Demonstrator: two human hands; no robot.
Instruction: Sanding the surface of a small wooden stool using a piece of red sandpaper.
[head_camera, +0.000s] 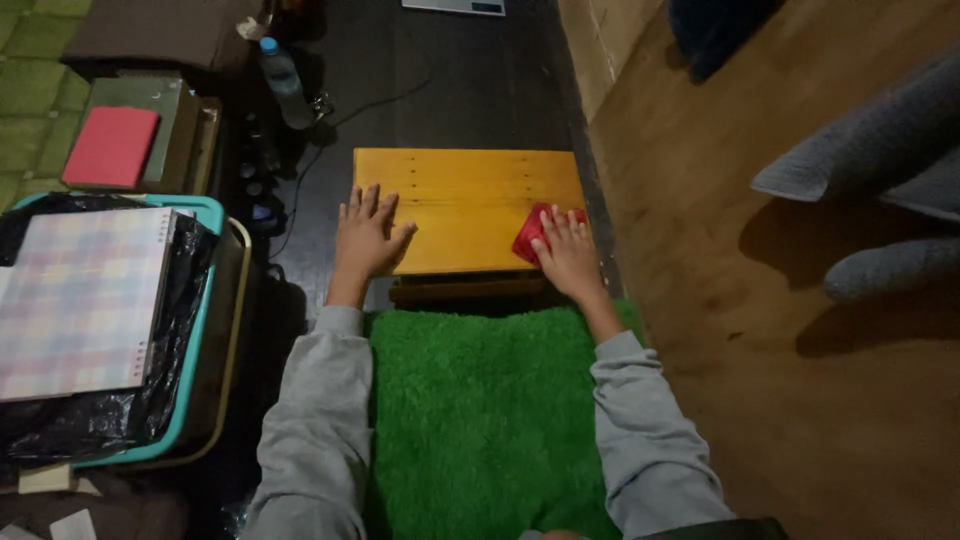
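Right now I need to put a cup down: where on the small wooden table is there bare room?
The wooden table is bare between the left hand on its left edge and the right hand, which presses a red cloth at the right front corner. The whole back strip is free.

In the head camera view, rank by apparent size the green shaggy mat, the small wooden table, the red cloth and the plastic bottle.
1. green shaggy mat, nearest the camera, so partly inflated
2. wooden table
3. plastic bottle and red cloth: unsure, since the right hand covers part of the cloth

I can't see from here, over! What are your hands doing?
Left hand flat on the wooden table's left edge, open. Right hand pressing a red cloth on the table. Nothing else on top.
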